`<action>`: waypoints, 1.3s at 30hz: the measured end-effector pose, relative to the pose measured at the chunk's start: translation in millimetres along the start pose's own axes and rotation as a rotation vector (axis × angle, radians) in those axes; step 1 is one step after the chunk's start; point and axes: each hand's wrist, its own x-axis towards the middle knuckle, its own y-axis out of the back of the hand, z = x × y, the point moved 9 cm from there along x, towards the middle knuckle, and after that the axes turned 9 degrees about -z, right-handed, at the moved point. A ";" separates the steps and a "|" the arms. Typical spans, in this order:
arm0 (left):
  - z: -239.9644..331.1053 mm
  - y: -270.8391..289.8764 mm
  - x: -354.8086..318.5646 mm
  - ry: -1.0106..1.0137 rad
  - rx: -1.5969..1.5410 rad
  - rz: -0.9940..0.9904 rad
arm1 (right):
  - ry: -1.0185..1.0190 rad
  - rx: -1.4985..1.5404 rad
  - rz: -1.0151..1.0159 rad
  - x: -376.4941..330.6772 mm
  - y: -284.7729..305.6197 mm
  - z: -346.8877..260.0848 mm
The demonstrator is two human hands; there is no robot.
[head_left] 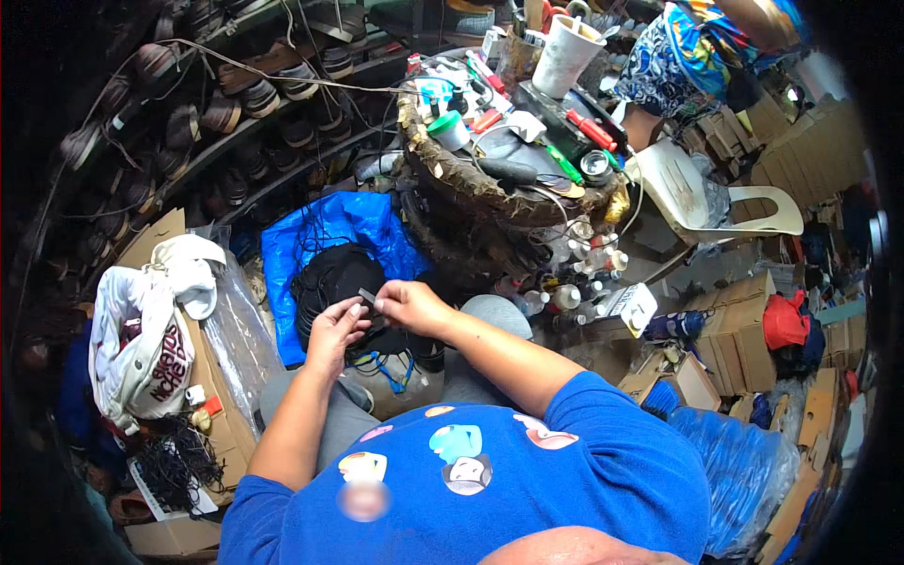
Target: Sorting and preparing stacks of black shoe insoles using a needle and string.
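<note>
My right hand [411, 307] pinches a small flat greyish piece [367, 296], perhaps metal, between thumb and fingertips. Close beside it, my left hand [337, 330] has its thumb and fingers drawn together; whatever they hold is too small to tell. Both hands are over a black fabric item [347, 271], whose kind I cannot make out, with thin black cords [309, 287] along its left side. Behind and around it spreads a bright blue plastic sheet or bag [287, 245]. Below the hands, a blue strap or cord [400, 379] lies between my knees.
A round worktable [428, 155] ahead bears glue tubes, a white cup [568, 58] and tools. Several bottles [565, 299] stand beneath. Shoe racks [235, 122] line the left, near a white printed cloth bag [141, 348]. A white plastic chair [678, 184] stands right, beside cardboard boxes [730, 325].
</note>
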 end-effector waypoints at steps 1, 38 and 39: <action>-2.4 -4.7 -1.4 -0.036 -0.057 -0.037 | 0.013 -0.035 -0.023 -4.3 -8.7 -3.1; -25.1 87.7 65.6 -0.125 0.140 0.202 | -0.058 -0.463 -0.284 48.7 -55.6 24.2; -25.3 81.5 67.6 -0.065 0.092 0.163 | -0.110 -0.490 -0.287 47.0 -52.4 29.9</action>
